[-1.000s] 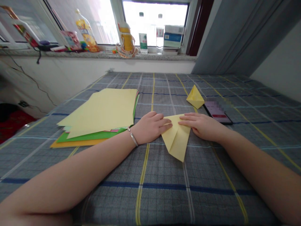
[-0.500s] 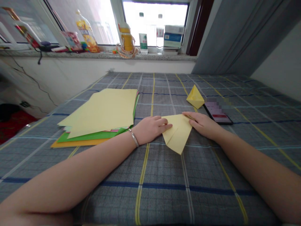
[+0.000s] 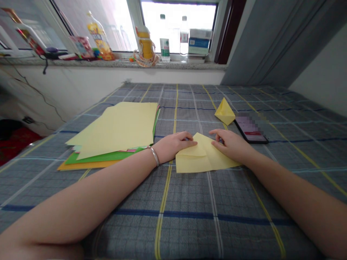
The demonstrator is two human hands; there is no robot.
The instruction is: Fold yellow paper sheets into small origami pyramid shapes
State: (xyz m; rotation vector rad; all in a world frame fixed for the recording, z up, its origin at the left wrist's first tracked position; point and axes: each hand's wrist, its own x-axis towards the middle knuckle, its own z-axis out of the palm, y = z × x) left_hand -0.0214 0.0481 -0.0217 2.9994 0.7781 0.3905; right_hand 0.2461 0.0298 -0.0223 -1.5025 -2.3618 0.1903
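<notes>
A pale yellow folded sheet of paper (image 3: 207,161) lies on the plaid cloth between my hands, creased, with a peak at its far edge. My left hand (image 3: 175,145), a silver bangle at its wrist, is closed with thumb and bent fingers on the paper's left part. On the other side, my right hand (image 3: 233,146) rests over the paper's right part. Its thumb touches the sheet while the index finger reaches out, apart from the thumb. Just beyond it stands a folded yellow paper piece (image 3: 225,112) with a pointed top.
To the left is a stack of coloured paper (image 3: 121,126), yellow on top with green and orange below. A phone (image 3: 251,130) lies to the right. Bottles, a yellow cup (image 3: 146,43) and boxes (image 3: 200,41) line the windowsill (image 3: 114,64) at the back.
The sheet has turned and now lies wider, its long edge facing me and its right end under my right hand. My right index finger has lifted off the paper.
</notes>
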